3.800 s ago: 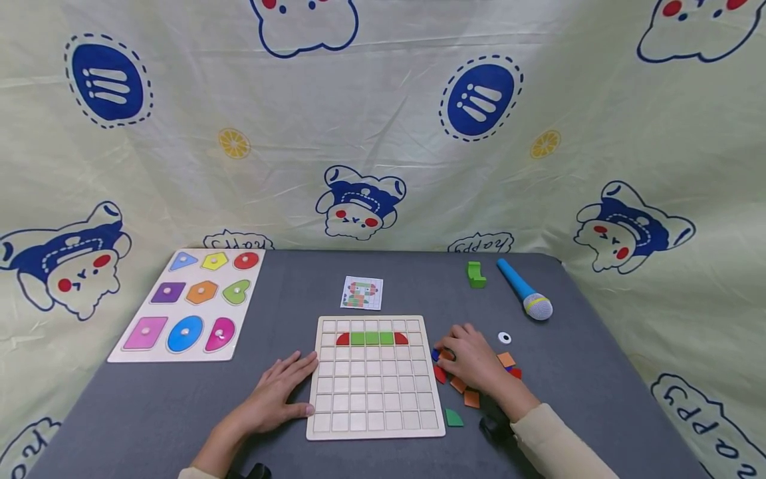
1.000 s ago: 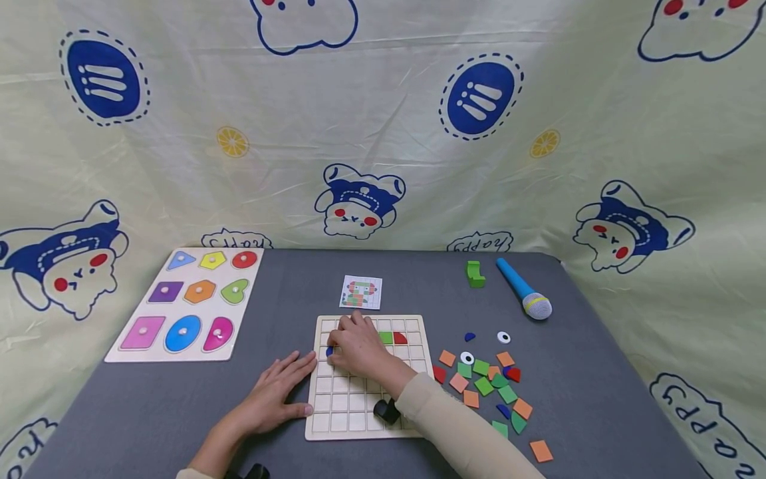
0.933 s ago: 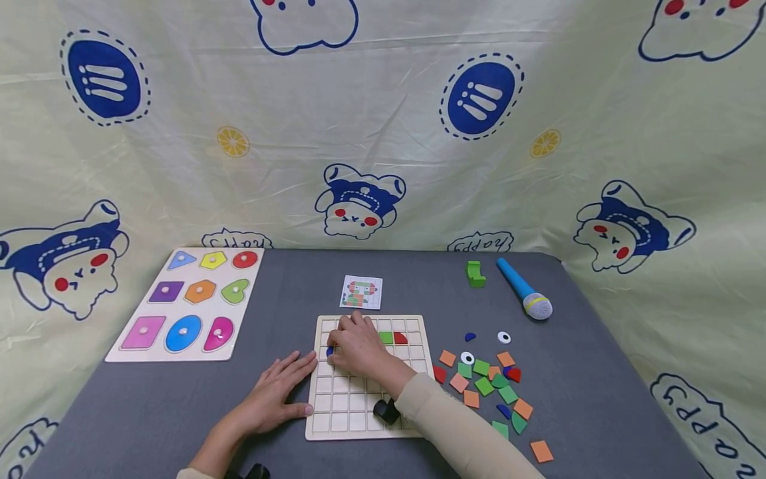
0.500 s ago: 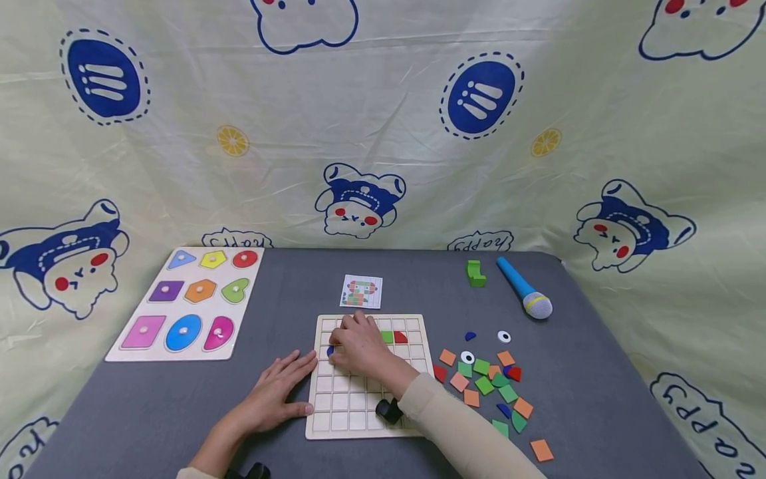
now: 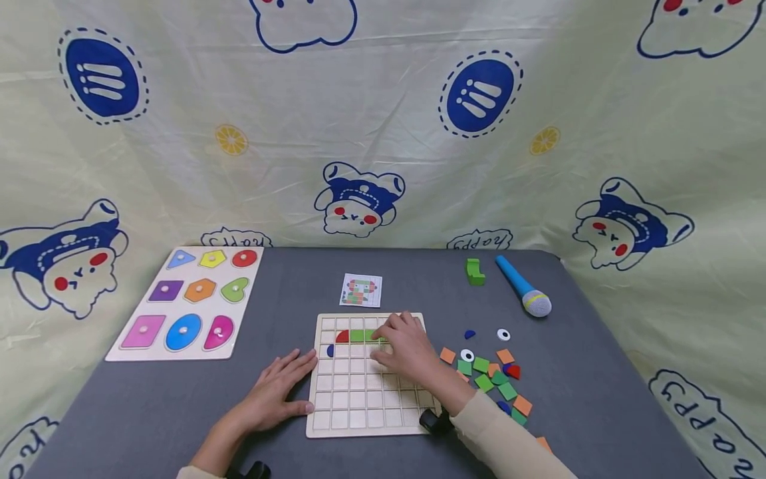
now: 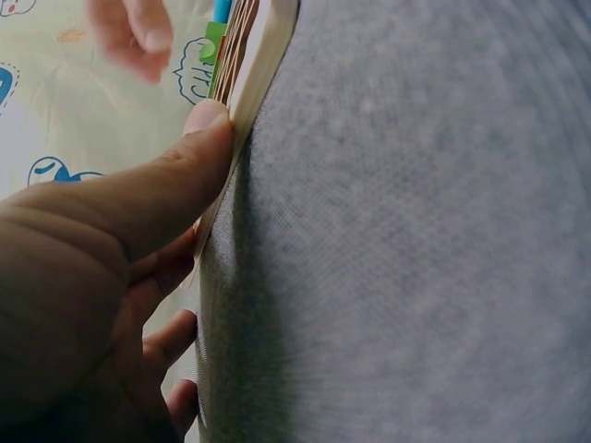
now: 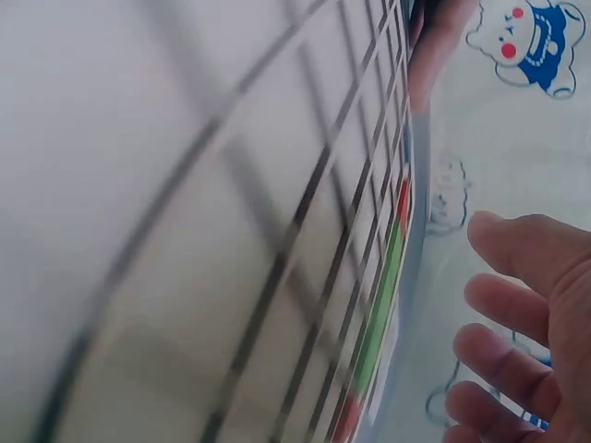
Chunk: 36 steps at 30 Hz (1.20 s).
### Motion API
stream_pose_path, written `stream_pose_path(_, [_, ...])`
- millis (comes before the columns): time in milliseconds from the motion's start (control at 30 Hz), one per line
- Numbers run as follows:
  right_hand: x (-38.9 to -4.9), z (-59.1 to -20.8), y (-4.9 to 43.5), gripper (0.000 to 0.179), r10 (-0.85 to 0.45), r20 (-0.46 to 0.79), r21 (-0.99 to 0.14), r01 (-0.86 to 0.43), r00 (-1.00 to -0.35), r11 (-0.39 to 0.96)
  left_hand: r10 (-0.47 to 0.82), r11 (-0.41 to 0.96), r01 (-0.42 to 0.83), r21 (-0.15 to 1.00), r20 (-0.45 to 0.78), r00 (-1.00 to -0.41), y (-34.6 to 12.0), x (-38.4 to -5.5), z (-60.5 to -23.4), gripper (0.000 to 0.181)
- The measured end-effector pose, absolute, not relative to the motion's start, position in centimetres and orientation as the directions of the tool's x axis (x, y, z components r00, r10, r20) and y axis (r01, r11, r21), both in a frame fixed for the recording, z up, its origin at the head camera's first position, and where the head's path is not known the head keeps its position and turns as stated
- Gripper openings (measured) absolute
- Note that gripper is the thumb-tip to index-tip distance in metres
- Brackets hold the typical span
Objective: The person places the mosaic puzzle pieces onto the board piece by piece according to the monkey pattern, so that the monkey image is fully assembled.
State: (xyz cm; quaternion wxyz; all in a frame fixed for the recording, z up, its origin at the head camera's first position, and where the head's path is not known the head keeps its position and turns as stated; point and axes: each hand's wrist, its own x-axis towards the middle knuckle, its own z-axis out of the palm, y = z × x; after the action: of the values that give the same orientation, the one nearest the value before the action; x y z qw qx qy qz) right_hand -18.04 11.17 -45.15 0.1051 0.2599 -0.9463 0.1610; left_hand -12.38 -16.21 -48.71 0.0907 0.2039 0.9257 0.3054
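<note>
A pale wooden grid board (image 5: 374, 419) lies on the table with a row of red and green pieces (image 5: 359, 336) near its far side. One cell lower at the left edge sits a blue half-round piece (image 5: 330, 350). My left hand (image 5: 272, 392) lies flat beside the board, and its thumb (image 6: 208, 138) touches the board's side in the left wrist view. Over the board's right half is my right hand (image 5: 413, 349), hiding part of the coloured row. Nothing shows between its loosely bent fingers (image 7: 503, 305) in the right wrist view.
Right of the board lie scattered loose pieces (image 5: 483, 383) in orange, green, red and blue, plus white rings (image 5: 504, 334). A pattern card (image 5: 361, 291) is behind the board. Farther off are a shape puzzle (image 5: 157, 316), a toy microphone (image 5: 522, 286) and a green block (image 5: 475, 272).
From the loose pieces, my right hand went to the board's upper left, then moved back rightward. The blue half-round piece now stays in its cell, uncovered. My left hand has stayed put.
</note>
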Motion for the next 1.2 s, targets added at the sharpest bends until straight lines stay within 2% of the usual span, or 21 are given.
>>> stream_pose_path(300, [-17.5,-46.3,17.4,0.025,-0.300,0.253,-0.244,-0.361,-0.920,0.900,0.438,0.728,0.336,0.597,-0.028,-0.899,-16.2,-12.4,-48.7,0.079])
stream_pose_path(600, [-17.0,-47.3,22.2,0.026,-0.230,0.227,-0.236,-0.283,-0.946,0.930,0.437,0.728,0.327,0.602,-0.041,-0.898,-16.2,-12.4,-48.5,0.079])
stream_pose_path(1000, [-17.0,-47.4,23.4,0.025,-0.208,0.157,-0.189,-0.236,-0.966,0.953,0.436,0.727,0.326,0.604,-0.039,-0.899,-16.2,-12.4,-48.6,0.079])
stream_pose_path(1200, [-16.9,-47.6,23.5,0.025,-0.232,0.181,-0.175,-0.264,-0.956,0.949,0.434,0.726,0.324,0.606,-0.040,-0.900,-16.1,-12.3,-48.6,0.079])
